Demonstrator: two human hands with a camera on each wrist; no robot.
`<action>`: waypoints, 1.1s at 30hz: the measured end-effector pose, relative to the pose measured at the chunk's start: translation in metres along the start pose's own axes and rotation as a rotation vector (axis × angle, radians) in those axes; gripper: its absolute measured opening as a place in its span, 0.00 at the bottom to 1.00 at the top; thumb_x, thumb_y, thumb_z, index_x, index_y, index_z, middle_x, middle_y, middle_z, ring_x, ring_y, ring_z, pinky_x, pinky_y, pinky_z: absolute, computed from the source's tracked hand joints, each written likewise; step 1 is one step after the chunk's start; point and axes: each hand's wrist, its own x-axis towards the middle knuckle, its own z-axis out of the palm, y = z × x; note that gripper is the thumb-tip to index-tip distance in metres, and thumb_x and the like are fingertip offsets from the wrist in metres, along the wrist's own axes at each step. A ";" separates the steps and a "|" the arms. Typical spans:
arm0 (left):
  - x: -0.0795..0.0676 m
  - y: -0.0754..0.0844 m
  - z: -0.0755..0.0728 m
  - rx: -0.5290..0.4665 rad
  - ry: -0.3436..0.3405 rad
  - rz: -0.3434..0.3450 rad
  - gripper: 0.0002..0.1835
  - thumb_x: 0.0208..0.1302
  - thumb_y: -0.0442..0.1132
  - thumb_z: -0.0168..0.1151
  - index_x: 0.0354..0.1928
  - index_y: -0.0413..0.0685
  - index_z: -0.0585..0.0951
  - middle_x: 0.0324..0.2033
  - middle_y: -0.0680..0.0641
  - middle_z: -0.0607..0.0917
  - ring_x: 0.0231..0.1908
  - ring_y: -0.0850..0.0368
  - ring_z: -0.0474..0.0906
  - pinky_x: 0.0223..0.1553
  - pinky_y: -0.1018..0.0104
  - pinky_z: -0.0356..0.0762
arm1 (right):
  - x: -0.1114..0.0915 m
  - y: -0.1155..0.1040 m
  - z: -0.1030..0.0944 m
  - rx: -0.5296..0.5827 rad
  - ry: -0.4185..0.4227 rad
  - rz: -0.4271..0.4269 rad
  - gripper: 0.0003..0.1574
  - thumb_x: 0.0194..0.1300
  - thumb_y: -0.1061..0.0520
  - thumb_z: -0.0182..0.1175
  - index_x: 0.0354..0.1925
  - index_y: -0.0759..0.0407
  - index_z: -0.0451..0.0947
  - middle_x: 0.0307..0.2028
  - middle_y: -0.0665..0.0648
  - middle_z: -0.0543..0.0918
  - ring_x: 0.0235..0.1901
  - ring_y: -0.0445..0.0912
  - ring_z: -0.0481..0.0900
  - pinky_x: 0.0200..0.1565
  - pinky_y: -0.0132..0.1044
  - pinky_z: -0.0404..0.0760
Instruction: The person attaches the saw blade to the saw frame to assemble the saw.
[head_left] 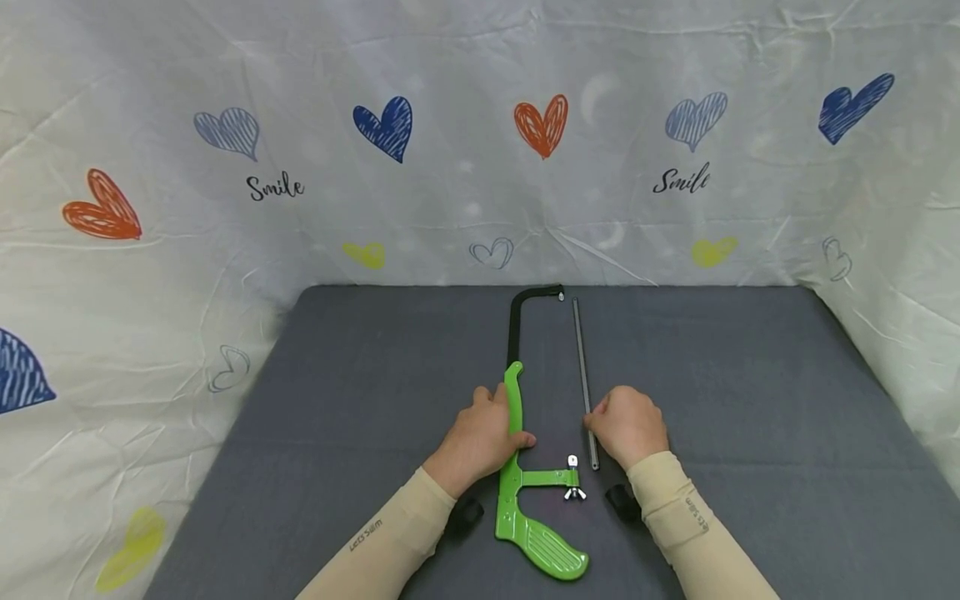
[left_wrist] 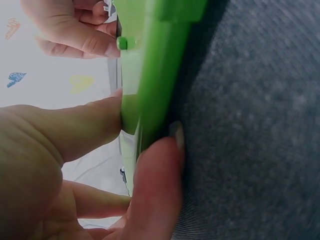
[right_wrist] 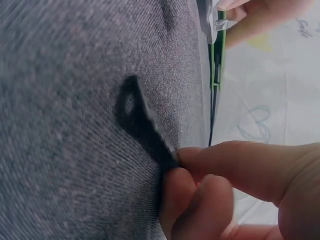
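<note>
A hacksaw frame (head_left: 510, 492) with a bright green body and handle and a black front arm lies on the grey cloth, handle toward me. My left hand (head_left: 483, 429) grips its green middle bar between thumb and fingers, seen close in the left wrist view around the green bar (left_wrist: 162, 75). To the right of the frame, apart from it, is a thin grey hacksaw blade (head_left: 581, 358). My right hand (head_left: 628, 425) pinches the blade near its close end; in the right wrist view a hole shows in the blade's tip (right_wrist: 147, 125).
A wing nut (head_left: 575, 494) and a silver pin (head_left: 573, 461) sit on the frame's short green arm. The grey-covered table (head_left: 375, 367) meets a white curtain (head_left: 450, 50) printed with hearts at the back and sides. Black pieces (head_left: 465, 517) show under both wrists.
</note>
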 end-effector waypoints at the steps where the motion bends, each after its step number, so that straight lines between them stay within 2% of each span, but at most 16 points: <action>1: 0.000 0.000 0.000 -0.003 -0.001 -0.002 0.55 0.67 0.53 0.78 0.83 0.32 0.60 0.66 0.28 0.73 0.39 0.39 0.84 0.43 0.50 0.86 | 0.000 0.000 0.000 0.004 -0.001 0.000 0.11 0.65 0.56 0.72 0.26 0.57 0.85 0.24 0.56 0.85 0.22 0.50 0.78 0.27 0.44 0.75; 5: 0.001 0.000 -0.001 -0.008 -0.007 -0.007 0.55 0.67 0.53 0.78 0.83 0.32 0.59 0.67 0.27 0.72 0.40 0.39 0.84 0.43 0.50 0.86 | 0.003 0.001 -0.001 0.015 -0.013 -0.001 0.09 0.65 0.56 0.74 0.37 0.61 0.88 0.34 0.60 0.89 0.28 0.50 0.82 0.32 0.47 0.80; 10: 0.000 0.000 -0.001 -0.009 -0.010 -0.011 0.54 0.68 0.53 0.78 0.84 0.33 0.59 0.67 0.28 0.72 0.40 0.39 0.85 0.44 0.50 0.86 | 0.005 0.003 -0.002 0.045 -0.060 -0.011 0.07 0.67 0.56 0.74 0.35 0.58 0.88 0.31 0.57 0.89 0.27 0.49 0.81 0.30 0.43 0.77; 14: 0.000 0.000 0.000 -0.012 -0.017 -0.023 0.55 0.68 0.53 0.78 0.84 0.33 0.59 0.68 0.28 0.71 0.42 0.38 0.85 0.45 0.50 0.86 | 0.006 0.006 -0.006 0.115 -0.147 0.004 0.09 0.71 0.56 0.72 0.32 0.58 0.86 0.29 0.56 0.87 0.26 0.47 0.81 0.30 0.39 0.75; 18: 0.000 -0.001 0.001 -0.020 -0.020 -0.026 0.54 0.68 0.53 0.77 0.84 0.34 0.58 0.69 0.28 0.71 0.42 0.38 0.85 0.45 0.49 0.85 | 0.007 0.009 -0.008 0.213 -0.227 0.042 0.09 0.74 0.57 0.69 0.35 0.60 0.84 0.40 0.59 0.90 0.29 0.47 0.84 0.33 0.39 0.78; 21: 0.000 -0.001 0.002 -0.024 -0.018 -0.021 0.54 0.68 0.53 0.77 0.84 0.34 0.59 0.68 0.28 0.71 0.43 0.38 0.85 0.45 0.49 0.85 | 0.007 0.011 -0.010 0.247 -0.247 0.050 0.08 0.75 0.57 0.68 0.38 0.61 0.84 0.46 0.61 0.90 0.31 0.47 0.86 0.36 0.40 0.80; 27: -0.001 -0.001 0.002 -0.031 -0.024 -0.027 0.55 0.68 0.53 0.77 0.84 0.34 0.58 0.69 0.28 0.71 0.44 0.38 0.85 0.47 0.49 0.85 | 0.012 0.012 -0.010 0.266 -0.235 0.056 0.08 0.76 0.58 0.66 0.41 0.64 0.85 0.36 0.60 0.87 0.30 0.46 0.85 0.35 0.39 0.79; 33: -0.001 0.000 0.000 -0.033 -0.016 -0.016 0.55 0.68 0.52 0.78 0.84 0.33 0.58 0.68 0.28 0.71 0.40 0.40 0.84 0.44 0.50 0.85 | 0.016 0.011 -0.006 0.374 -0.251 0.046 0.08 0.76 0.63 0.65 0.41 0.70 0.84 0.30 0.58 0.85 0.26 0.43 0.84 0.34 0.36 0.83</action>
